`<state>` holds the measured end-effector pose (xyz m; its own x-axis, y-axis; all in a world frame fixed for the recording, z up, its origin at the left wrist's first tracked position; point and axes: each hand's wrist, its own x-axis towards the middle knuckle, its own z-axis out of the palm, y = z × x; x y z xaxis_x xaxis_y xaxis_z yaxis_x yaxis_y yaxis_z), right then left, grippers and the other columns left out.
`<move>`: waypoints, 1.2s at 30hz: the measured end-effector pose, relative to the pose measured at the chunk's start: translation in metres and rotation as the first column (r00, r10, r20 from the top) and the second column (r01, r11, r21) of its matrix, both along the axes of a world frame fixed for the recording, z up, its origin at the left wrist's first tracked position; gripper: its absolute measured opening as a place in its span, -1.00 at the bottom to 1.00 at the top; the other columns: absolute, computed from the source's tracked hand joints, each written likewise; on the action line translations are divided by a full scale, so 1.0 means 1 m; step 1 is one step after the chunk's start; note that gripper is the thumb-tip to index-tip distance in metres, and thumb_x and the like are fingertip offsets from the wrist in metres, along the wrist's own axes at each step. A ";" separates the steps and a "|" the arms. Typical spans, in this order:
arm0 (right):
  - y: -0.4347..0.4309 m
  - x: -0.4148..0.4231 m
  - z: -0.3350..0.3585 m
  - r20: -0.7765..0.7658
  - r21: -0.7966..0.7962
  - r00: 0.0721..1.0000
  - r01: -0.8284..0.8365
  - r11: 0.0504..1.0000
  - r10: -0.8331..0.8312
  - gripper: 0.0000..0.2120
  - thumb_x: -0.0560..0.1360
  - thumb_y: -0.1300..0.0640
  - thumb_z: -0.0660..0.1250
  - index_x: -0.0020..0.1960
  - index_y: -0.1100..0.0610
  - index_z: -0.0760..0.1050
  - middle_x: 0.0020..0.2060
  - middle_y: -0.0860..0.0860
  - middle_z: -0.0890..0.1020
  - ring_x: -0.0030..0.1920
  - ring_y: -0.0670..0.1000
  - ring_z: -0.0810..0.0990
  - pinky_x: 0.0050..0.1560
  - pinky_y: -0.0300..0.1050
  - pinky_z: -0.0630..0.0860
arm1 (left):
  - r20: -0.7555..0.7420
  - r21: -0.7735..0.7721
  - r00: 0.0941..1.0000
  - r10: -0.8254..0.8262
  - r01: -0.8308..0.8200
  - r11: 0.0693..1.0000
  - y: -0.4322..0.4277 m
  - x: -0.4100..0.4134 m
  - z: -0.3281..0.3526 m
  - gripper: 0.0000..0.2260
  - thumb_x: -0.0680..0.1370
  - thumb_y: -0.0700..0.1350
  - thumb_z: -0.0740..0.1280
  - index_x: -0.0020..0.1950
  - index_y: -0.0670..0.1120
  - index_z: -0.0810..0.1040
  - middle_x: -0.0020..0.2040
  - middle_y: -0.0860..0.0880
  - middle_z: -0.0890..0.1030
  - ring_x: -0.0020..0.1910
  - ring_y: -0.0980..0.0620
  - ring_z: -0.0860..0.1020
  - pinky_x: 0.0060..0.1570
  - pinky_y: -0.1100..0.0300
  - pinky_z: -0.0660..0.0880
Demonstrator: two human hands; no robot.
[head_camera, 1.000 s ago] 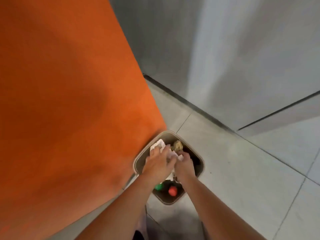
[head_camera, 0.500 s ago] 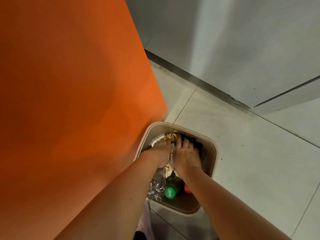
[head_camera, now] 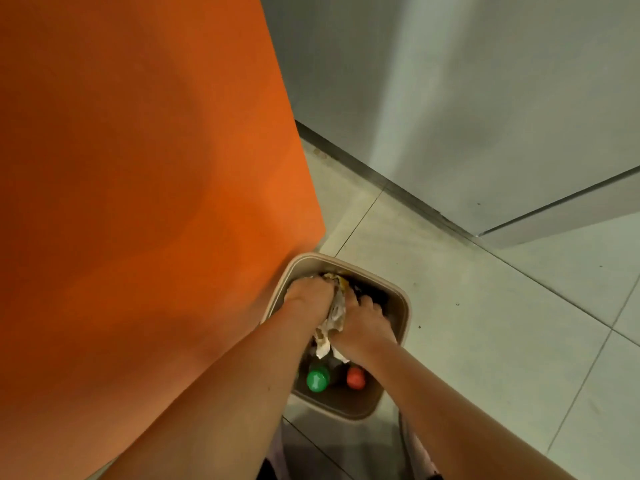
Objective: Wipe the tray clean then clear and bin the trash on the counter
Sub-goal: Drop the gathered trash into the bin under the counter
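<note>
The left hand [head_camera: 309, 298] is gripping the crumpled paper [head_camera: 334, 318] inside the bin [head_camera: 403, 308], and the right hand [head_camera: 363, 318] is pressing it with straight fingers; I think releasing it deep is being safest.

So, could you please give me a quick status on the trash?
Left hand grips crumpled paper inside bin; right hand presses it down. Nothing blocking.

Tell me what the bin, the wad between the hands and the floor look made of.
The bin looks like plastic: matte beige, smoothly rounded rim. The wad is paper, probably napkin: white, stained, crumpled. The floor is pale tile with thin dark joints; ceramic or stone, unclear.
</note>
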<state>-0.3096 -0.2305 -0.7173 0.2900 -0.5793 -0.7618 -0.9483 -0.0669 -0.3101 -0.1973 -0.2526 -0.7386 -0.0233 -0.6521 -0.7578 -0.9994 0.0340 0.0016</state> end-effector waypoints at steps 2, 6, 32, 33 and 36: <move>-0.004 -0.002 0.017 0.003 0.035 0.999 0.035 0.999 -0.035 -0.21 0.46 -0.08 0.27 0.54 0.08 -0.06 0.40 0.16 0.27 0.38 0.19 0.28 0.34 0.06 0.31 | -0.028 -0.013 0.999 -0.035 0.035 0.999 -0.001 0.002 0.024 -0.60 0.53 -0.23 0.26 0.37 -0.18 0.34 0.32 -0.18 0.42 0.24 -0.17 0.49 0.12 -0.02 0.48; -0.008 -0.005 0.065 0.034 0.090 0.994 0.098 0.991 -0.101 -0.27 0.47 0.00 0.25 0.54 0.07 0.01 0.35 0.14 0.38 0.34 0.17 0.35 0.31 0.01 0.35 | -0.215 -0.084 0.974 0.067 -0.086 0.993 0.007 0.012 0.074 -0.49 0.46 -0.14 0.38 0.40 -0.10 0.35 0.31 -0.09 0.41 0.27 -0.09 0.44 0.16 0.04 0.46; 0.078 0.095 0.653 0.948 0.063 0.308 0.049 0.997 -0.075 -0.85 0.55 0.25 0.28 -0.05 0.07 0.60 -0.35 0.01 0.61 -0.32 -0.09 0.57 -0.25 -0.30 0.50 | -0.817 -0.458 0.403 0.413 -0.888 -0.039 0.223 0.056 0.684 -0.83 0.56 -0.04 0.26 0.08 0.12 0.61 0.02 0.25 0.62 0.01 0.31 0.54 0.05 0.36 0.47; 0.087 0.108 0.658 0.946 0.043 0.322 0.015 0.999 -0.045 -0.85 0.55 0.24 0.28 -0.05 0.06 0.60 -0.34 0.02 0.61 -0.32 -0.09 0.57 -0.25 -0.29 0.50 | -0.815 -0.469 0.395 0.424 -0.879 -0.082 0.238 0.070 0.688 -0.84 0.56 -0.04 0.27 0.07 0.11 0.62 0.01 0.25 0.63 -0.01 0.30 0.55 0.04 0.35 0.48; 0.118 0.158 0.668 0.937 0.006 0.350 -0.061 0.998 0.016 -0.86 0.54 0.22 0.29 -0.05 0.04 0.60 -0.33 0.03 0.61 -0.35 -0.11 0.57 -0.28 -0.29 0.49 | -0.829 -0.462 0.321 0.458 -0.854 -0.239 0.286 0.122 0.695 -0.87 0.55 -0.04 0.30 0.01 0.12 0.62 -0.03 0.25 0.63 -0.07 0.29 0.56 -0.03 0.34 0.50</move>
<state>-0.1514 -0.1124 -0.0490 0.8488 -0.5287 0.0011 -0.0383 -0.0635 -0.9972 -0.0758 0.0336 -0.0441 0.8596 -0.5042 0.0827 -0.3504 -0.4641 0.8135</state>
